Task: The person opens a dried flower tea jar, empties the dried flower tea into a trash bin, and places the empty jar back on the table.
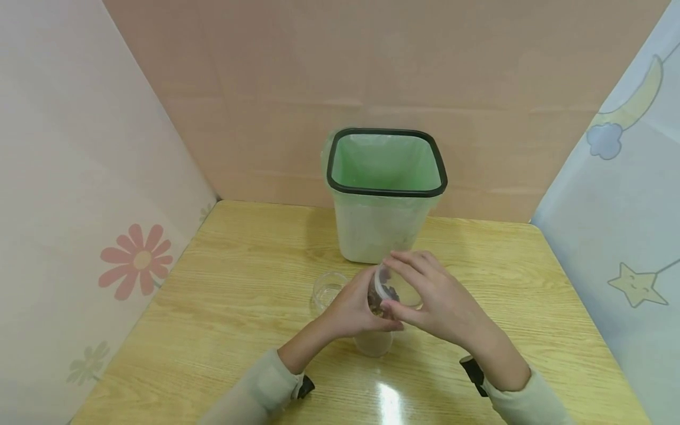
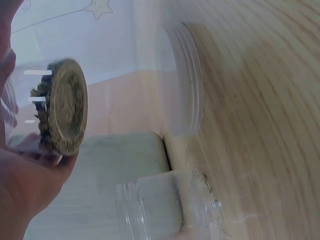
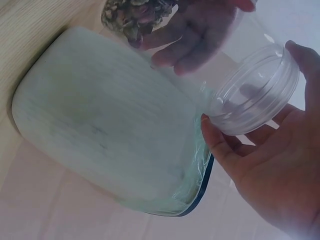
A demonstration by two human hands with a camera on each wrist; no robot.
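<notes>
My left hand (image 1: 353, 307) grips a clear plastic jar (image 2: 37, 107) with dark dried plant pieces at its bottom. Through the jar wall, the left fingers show in the right wrist view. At the jar's top end, my right hand (image 1: 441, 295) holds a clear round lid (image 3: 255, 90) between thumb and fingers. Whether that lid sits on the mouth or is apart from it, I cannot tell. On the table left of the hands stands a second clear jar (image 1: 327, 289), lidless, with fine residue near its base. A frosted lid (image 1: 374, 343) lies below the left hand.
Behind the hands stands a pale bin (image 1: 379, 227) with a green liner and a dark rim (image 1: 385, 193). The wood-grain table (image 1: 255, 260) reaches patterned side walls at left and right and a peach backdrop (image 1: 382, 65) behind.
</notes>
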